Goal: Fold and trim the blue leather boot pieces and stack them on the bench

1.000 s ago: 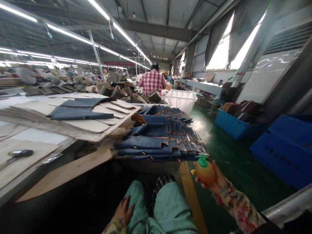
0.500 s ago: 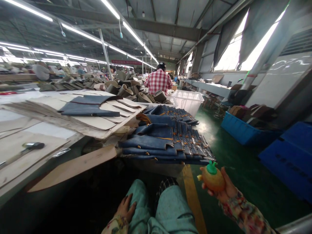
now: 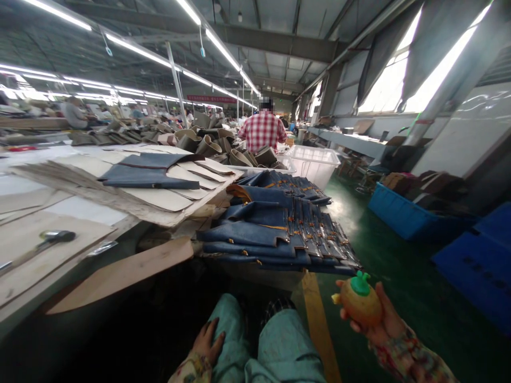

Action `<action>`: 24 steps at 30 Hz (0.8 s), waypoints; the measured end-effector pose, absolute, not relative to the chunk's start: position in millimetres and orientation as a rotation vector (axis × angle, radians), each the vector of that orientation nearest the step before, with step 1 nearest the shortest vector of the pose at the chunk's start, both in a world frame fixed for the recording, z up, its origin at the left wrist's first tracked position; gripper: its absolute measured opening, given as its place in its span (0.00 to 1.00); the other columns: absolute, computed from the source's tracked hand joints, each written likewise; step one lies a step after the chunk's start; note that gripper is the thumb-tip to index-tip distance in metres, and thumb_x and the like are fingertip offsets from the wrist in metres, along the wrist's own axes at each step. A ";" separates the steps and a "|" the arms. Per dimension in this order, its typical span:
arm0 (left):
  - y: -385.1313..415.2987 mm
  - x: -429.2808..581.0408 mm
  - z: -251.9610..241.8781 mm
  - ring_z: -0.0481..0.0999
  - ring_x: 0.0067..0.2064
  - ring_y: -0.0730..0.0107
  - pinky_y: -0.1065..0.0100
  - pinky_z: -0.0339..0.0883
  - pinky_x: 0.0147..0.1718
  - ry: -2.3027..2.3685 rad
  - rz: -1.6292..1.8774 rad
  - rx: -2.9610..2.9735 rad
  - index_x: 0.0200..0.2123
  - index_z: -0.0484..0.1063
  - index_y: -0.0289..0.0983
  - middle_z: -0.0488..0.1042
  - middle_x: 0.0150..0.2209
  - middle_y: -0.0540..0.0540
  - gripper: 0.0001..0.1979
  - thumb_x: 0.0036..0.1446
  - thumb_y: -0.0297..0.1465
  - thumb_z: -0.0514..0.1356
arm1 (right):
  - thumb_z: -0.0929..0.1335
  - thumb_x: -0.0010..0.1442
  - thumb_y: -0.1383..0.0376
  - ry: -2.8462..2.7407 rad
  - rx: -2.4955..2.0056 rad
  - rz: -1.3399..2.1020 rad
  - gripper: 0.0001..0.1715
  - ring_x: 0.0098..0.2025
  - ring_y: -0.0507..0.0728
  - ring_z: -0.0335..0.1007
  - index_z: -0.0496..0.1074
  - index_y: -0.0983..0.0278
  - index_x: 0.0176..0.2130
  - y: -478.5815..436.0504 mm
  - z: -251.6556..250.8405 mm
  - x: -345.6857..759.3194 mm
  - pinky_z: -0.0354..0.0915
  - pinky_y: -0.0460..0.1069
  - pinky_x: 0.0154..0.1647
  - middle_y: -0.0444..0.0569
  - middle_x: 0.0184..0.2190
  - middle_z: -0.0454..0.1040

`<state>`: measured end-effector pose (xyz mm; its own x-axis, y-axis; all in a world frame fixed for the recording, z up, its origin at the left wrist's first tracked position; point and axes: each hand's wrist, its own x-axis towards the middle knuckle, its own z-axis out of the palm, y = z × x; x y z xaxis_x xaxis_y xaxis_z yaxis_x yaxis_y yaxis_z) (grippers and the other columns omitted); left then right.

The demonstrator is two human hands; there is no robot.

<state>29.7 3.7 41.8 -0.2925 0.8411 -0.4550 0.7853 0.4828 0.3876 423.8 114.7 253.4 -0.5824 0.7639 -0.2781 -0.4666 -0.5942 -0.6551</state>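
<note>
My right hand (image 3: 379,319) holds a round orange bottle (image 3: 361,302) with a green cap and a small yellow tip, fingers wrapped around it. It is out to the right over the green floor, just off the near right corner of a stack of dark blue leather pieces (image 3: 247,232). The pieces have orange edges and shiny metal parts along their right side. My left hand (image 3: 208,340) rests flat on my left thigh, fingers apart, holding nothing.
To the left, a worktable holds pale sheets (image 3: 159,199), a blue leather panel (image 3: 147,171) and a hammer (image 3: 58,236). A pointed tan board (image 3: 128,274) juts below its edge. Blue crates (image 3: 403,213) stand right. Ahead sit a white bin (image 3: 315,159) and a person in a checked shirt (image 3: 261,130).
The whole view has shifted slightly, with most things now a little farther right. The bottle in my right hand appears slightly farther right and lower. My left hand stays on my thigh.
</note>
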 end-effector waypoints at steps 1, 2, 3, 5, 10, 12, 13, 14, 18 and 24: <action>4.1 30.4 42.9 0.52 0.57 0.70 0.74 0.44 0.56 2.128 0.102 1.330 0.59 0.48 0.30 0.50 0.57 0.41 0.28 0.57 0.37 0.43 | 0.60 0.50 0.42 -0.691 -0.713 2.187 0.33 0.33 0.59 0.69 0.67 0.63 0.44 114.7 254.0 423.6 0.63 0.47 0.21 0.56 0.37 0.71; 4.5 30.9 43.5 0.52 0.57 0.71 0.74 0.44 0.56 2.136 0.099 1.328 0.59 0.48 0.31 0.50 0.57 0.41 0.27 0.57 0.36 0.44 | 0.60 0.50 0.42 -0.693 -0.708 2.191 0.32 0.33 0.59 0.69 0.67 0.62 0.44 114.6 254.6 423.4 0.63 0.47 0.21 0.56 0.38 0.71; 4.9 31.1 43.7 0.52 0.57 0.71 0.74 0.44 0.56 2.144 0.107 1.329 0.58 0.48 0.31 0.50 0.57 0.41 0.27 0.57 0.36 0.44 | 0.60 0.51 0.43 -0.693 -0.704 2.196 0.32 0.33 0.59 0.69 0.67 0.62 0.44 114.4 255.1 423.2 0.63 0.46 0.22 0.56 0.38 0.71; 5.6 31.0 43.2 0.53 0.57 0.71 0.74 0.45 0.56 2.148 0.124 1.327 0.58 0.49 0.31 0.50 0.56 0.40 0.27 0.58 0.36 0.44 | 0.60 0.50 0.43 -0.693 -0.700 2.200 0.31 0.33 0.59 0.69 0.68 0.61 0.44 114.3 255.5 423.1 0.63 0.46 0.22 0.55 0.37 0.71; 5.5 29.3 44.1 0.53 0.57 0.69 0.73 0.45 0.56 2.136 0.132 1.297 0.59 0.48 0.31 0.50 0.57 0.40 0.28 0.57 0.37 0.45 | 0.59 0.50 0.42 -0.668 -0.752 2.180 0.31 0.32 0.58 0.69 0.70 0.60 0.43 115.9 251.7 424.8 0.64 0.46 0.22 0.56 0.36 0.71; 4.9 28.6 46.4 0.53 0.57 0.69 0.72 0.45 0.56 2.126 0.147 1.283 0.59 0.48 0.31 0.50 0.57 0.40 0.28 0.57 0.37 0.45 | 0.60 0.50 0.42 -0.643 -0.775 2.187 0.31 0.32 0.59 0.69 0.70 0.59 0.42 117.0 250.2 424.9 0.64 0.47 0.22 0.56 0.36 0.72; 4.6 28.2 47.7 0.53 0.57 0.69 0.72 0.45 0.56 2.123 0.158 1.275 0.58 0.49 0.32 0.50 0.57 0.40 0.28 0.57 0.37 0.45 | 0.60 0.50 0.42 -0.636 -0.782 2.188 0.31 0.32 0.59 0.69 0.71 0.59 0.42 117.4 249.8 424.6 0.64 0.47 0.22 0.56 0.36 0.72; 4.2 27.6 49.0 0.53 0.57 0.69 0.72 0.45 0.56 2.122 0.168 1.266 0.58 0.49 0.32 0.50 0.57 0.41 0.28 0.57 0.37 0.45 | 0.60 0.49 0.42 -0.634 -0.788 2.184 0.31 0.32 0.59 0.69 0.71 0.59 0.42 117.7 249.5 423.9 0.64 0.47 0.21 0.56 0.36 0.72; 2.1 23.1 49.0 0.53 0.57 0.69 0.72 0.45 0.56 2.115 0.242 1.253 0.58 0.49 0.31 0.50 0.57 0.41 0.28 0.56 0.38 0.45 | 0.60 0.50 0.43 -0.625 -0.824 2.164 0.31 0.31 0.59 0.69 0.71 0.60 0.41 117.1 247.6 418.7 0.64 0.46 0.20 0.56 0.36 0.72; -7.9 15.0 30.2 0.52 0.58 0.65 0.67 0.46 0.57 2.152 0.345 1.345 0.57 0.52 0.30 0.50 0.57 0.40 0.32 0.53 0.42 0.44 | 0.59 0.53 0.45 -0.591 -0.915 2.228 0.28 0.29 0.58 0.70 0.71 0.60 0.41 108.8 233.8 394.8 0.63 0.46 0.18 0.55 0.35 0.72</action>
<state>15.0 -7.9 30.2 -0.3298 0.8840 -0.3313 0.7362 0.4605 0.4960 394.8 108.8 233.8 -0.5454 0.7091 -0.4468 -0.3946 -0.6876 -0.6095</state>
